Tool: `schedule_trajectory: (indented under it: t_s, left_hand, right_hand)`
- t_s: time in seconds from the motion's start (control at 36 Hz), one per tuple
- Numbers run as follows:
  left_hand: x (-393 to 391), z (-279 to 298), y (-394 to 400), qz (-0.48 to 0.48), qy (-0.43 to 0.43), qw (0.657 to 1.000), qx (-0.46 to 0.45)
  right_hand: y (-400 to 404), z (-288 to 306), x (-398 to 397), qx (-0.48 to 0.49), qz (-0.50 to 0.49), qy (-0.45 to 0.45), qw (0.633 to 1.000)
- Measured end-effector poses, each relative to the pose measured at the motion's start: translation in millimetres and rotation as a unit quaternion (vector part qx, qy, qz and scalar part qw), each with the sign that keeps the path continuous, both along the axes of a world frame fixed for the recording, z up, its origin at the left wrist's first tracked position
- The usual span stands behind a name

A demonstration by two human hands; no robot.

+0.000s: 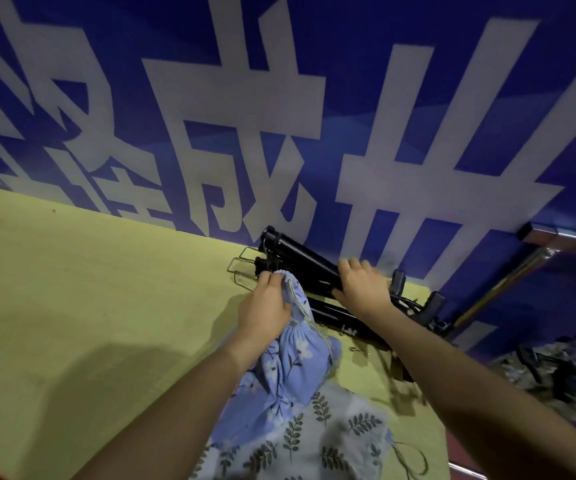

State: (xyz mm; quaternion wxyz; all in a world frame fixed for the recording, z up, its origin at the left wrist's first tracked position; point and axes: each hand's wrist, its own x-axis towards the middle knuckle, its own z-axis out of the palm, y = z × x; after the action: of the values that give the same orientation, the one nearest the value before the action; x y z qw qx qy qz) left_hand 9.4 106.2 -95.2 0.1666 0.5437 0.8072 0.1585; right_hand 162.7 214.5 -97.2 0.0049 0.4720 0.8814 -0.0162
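A blue drawstring bag with a white flower print lies on the yellow table. My left hand pinches its gathered mouth, close to the end of a bundle of black folded stands that lies along the wall. My right hand grips this black bundle from above, near its middle. Wire loops stick out at the bundle's left end. A second black stand lies just in front, partly hidden by my right arm.
A pale cloth with a leaf print lies at the table's near edge. A blue wall banner with big white characters stands right behind the table. At the right are a metal frame and a dark heap of fabric.
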Motion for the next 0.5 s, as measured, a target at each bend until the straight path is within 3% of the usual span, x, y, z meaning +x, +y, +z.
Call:
schedule_trajectory:
  t_s: [0.19,0.5]
  left_hand:
    - [7.9,15.0,-20.0,-0.015,-0.016,1.0,0.017]
    - [20.0,33.0,-45.1,-0.05,-0.104,0.993,0.0]
  right_hand:
    - [-30.7,25.0,19.1,0.01,-0.027,0.041,0.999]
    - [-67.4,53.9,63.0,0.011,-0.057,0.191,0.98]
